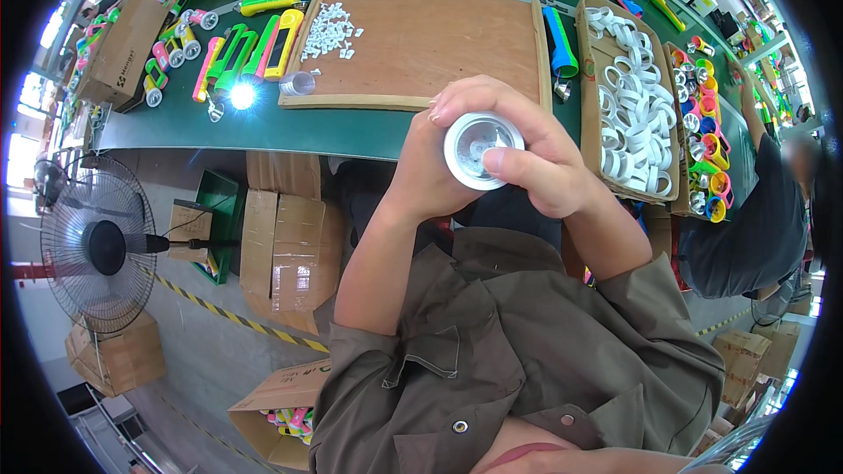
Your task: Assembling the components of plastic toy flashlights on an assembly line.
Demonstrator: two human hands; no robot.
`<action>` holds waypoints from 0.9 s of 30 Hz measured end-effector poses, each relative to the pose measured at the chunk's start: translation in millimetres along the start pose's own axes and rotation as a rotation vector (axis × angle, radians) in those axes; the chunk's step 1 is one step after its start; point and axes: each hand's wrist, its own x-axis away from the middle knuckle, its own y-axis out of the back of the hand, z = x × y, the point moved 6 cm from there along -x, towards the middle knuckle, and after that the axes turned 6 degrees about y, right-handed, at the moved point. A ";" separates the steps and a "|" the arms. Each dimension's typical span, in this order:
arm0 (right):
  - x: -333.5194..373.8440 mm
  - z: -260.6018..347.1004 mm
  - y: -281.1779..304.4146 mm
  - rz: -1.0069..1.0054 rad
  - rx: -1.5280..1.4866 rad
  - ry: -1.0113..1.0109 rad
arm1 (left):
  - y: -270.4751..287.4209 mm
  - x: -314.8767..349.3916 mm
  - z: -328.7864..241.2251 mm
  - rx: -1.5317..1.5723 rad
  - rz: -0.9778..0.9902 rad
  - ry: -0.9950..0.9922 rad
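Note:
Close in front of my chest, both hands hold a flashlight, its round head facing up with a white ring [454, 161] around a clear lens [479, 133]. My left hand [416, 162] is wrapped around its side, and the body below is hidden by the hands. Curled over the far rim are the fingers of my right hand [540, 145], whose thumb presses on the lens edge. Just beyond lies a wooden tray [439, 44] with a pile of small white pieces [327, 31] at its left. A clear round part [298, 83] sits at the tray's near left corner.
Left of the tray lie several green, yellow and pink flashlights [233, 57], one lit [242, 96]. At right stand a carton of white rings [590, 158] and a box of colourful flashlight heads [709, 149]. A co-worker [746, 219] is beyond them. A fan [104, 246] stands at left.

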 end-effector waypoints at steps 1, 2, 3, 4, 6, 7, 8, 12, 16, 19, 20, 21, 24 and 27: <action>-0.1 0.0 0.0 -0.007 0.005 0.000 | 0.1 -0.3 -0.1 -0.001 -0.004 -0.001; 0.1 -0.3 -0.7 -0.005 0.004 0.000 | 0.0 -0.3 0.6 -0.002 -0.006 -0.001; 0.5 -1.1 -0.6 -0.013 0.026 0.004 | 0.1 -0.3 2.2 -0.005 -0.011 -0.005; 0.8 -1.5 -0.5 -0.021 0.049 0.008 | 0.4 -0.5 3.0 -0.007 -0.015 -0.008; 1.0 -1.1 -1.7 -0.034 0.040 -0.021 | 1.0 -0.8 4.1 -0.016 -0.017 -0.001; 1.4 -2.2 -1.9 -0.046 0.032 -0.050 | 1.3 -0.7 4.8 -0.023 -0.018 0.006; 1.7 -2.4 -2.6 -0.046 0.031 -0.050 | 1.5 -0.2 4.8 -0.024 -0.018 0.006; 1.7 -4.4 -1.9 -0.074 -0.009 -0.059 | 1.0 0.0 5.6 -0.015 0.002 0.036; 0.5 -5.5 -1.1 -0.076 -0.116 -0.017 | 1.3 -1.0 4.5 -0.012 -0.004 0.022; -1.4 -3.2 -2.3 -0.081 -0.101 -0.029 | 1.4 -0.9 3.2 -0.002 -0.003 0.017; -1.1 -3.3 -3.6 -0.081 -0.101 -0.029 | 1.8 -0.3 3.5 -0.002 -0.003 0.018; -0.3 -4.5 -4.6 -0.085 -0.072 -0.044 | 2.1 0.5 4.8 0.005 0.007 0.031; 0.5 -6.5 -4.1 -0.084 -0.030 -0.049 | 1.8 1.6 7.3 0.011 0.016 0.050; -0.5 -4.5 -3.2 -0.066 0.007 -0.042 | 2.0 2.1 9.0 0.016 0.022 0.061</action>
